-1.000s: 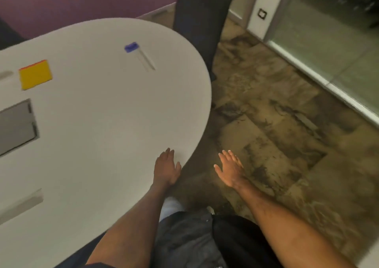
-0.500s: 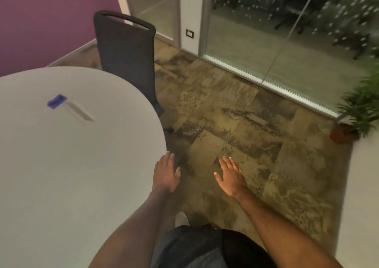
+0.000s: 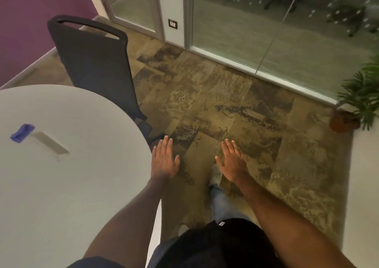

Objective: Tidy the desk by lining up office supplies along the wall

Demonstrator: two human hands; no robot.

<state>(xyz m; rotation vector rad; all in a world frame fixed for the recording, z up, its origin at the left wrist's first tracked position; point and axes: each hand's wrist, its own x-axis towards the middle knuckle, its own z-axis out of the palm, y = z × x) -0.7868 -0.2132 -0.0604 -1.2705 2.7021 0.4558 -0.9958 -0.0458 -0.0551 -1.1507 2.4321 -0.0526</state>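
Floor (image 3: 235, 95): mottled brown tile fills the middle and right of your view.
Glass wall (image 3: 266, 32): runs along the far right side.
Table (image 3: 71, 185): white, rounded edge, on your left.
Chair (image 3: 96, 66): dark, standing at the table's far edge.
Plant (image 3: 363, 95): potted, far right, beside the glass.
Left hand (image 3: 164, 159): your fingers (image 3: 167, 144) are straight, palm down, holding nothing, just off the table's right edge.
Right hand (image 3: 232, 161): flat and spread over the floor, empty too.
Marker (image 3: 39, 138): blue cap, pale barrel, lying on the table well left of your left fingers, untouched.
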